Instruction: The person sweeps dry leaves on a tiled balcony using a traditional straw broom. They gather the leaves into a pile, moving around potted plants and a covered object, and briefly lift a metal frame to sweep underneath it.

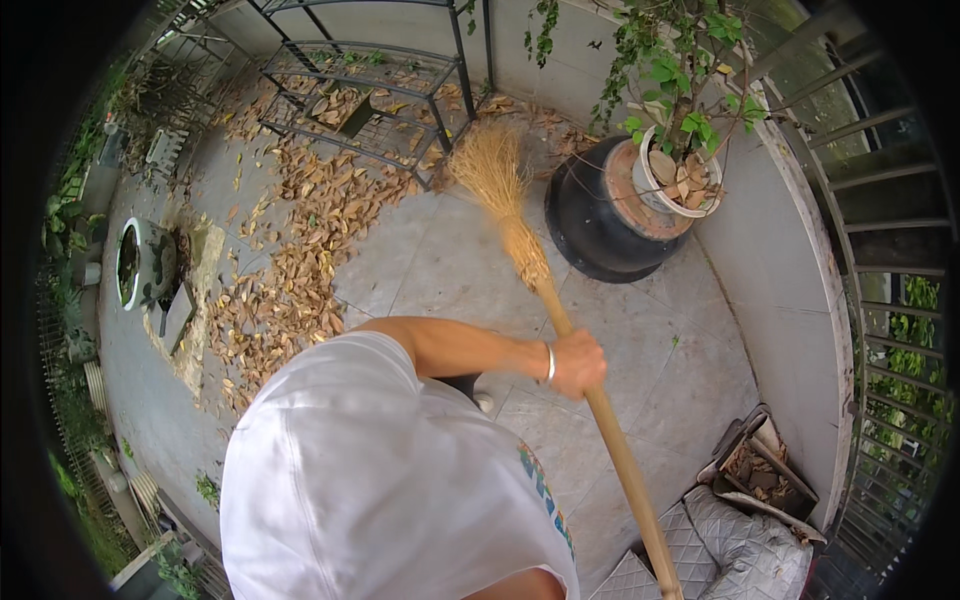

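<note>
My left hand (pixel 578 364), with a light band at the wrist, is closed round the wooden handle of a straw broom (pixel 631 472). The handle runs from the lower right up to straw bristles (pixel 491 169), which touch or nearly touch the paving beside a black metal rack and look slightly blurred. Dry brown and yellow leaves (pixel 304 255) lie in a wide band left of the bristles and under the rack. My right hand is out of view; only part of that arm shows at the bottom edge.
Right of the bristles, a potted plant (pixel 679 184) stands on a large dark pot (pixel 600 217). The black metal rack (pixel 360 79) is at the top. A dustpan-like container (pixel 765 469) with dry leaves and silver quilted material (pixel 750 547) lie lower right. A round planter (pixel 146 262) is left.
</note>
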A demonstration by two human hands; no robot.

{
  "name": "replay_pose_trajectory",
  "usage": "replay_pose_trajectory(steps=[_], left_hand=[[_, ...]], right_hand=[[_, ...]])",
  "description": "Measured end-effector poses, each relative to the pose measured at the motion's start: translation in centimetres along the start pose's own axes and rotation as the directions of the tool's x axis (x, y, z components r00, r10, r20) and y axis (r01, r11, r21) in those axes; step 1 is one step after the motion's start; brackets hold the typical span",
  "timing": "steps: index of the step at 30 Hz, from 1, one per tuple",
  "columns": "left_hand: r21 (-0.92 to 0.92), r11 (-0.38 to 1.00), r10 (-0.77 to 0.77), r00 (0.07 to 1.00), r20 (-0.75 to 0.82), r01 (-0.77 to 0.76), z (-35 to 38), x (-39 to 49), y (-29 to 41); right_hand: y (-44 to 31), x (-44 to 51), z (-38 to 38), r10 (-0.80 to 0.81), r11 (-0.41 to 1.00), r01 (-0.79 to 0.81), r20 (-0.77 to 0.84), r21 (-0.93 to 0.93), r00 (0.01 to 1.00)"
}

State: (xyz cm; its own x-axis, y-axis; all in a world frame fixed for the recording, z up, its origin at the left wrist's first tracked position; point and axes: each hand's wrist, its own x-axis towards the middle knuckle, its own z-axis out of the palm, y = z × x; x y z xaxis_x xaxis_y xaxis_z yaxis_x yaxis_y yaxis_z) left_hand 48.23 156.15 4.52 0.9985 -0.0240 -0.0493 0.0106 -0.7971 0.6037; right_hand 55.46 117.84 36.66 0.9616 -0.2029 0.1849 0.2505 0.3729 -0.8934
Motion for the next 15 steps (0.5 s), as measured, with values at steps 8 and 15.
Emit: replay_pose_trajectory(steps=[8,15], left_hand=[[0.029,0.983,0.179,0.984,-0.019,-0.179,-4.3,4.5,-10.2],[-0.046,0.944,0.314,0.846,0.43,-0.327,2.7,-4.2,-1.2]], right_hand=[[6.4,-11.6,4.7,0.067,0.997,-0.071,0.142,0.017,0.988],[0.8,-14.2,-5.2,0.211,0.794,-0.241,0.119,0.559,0.97]])
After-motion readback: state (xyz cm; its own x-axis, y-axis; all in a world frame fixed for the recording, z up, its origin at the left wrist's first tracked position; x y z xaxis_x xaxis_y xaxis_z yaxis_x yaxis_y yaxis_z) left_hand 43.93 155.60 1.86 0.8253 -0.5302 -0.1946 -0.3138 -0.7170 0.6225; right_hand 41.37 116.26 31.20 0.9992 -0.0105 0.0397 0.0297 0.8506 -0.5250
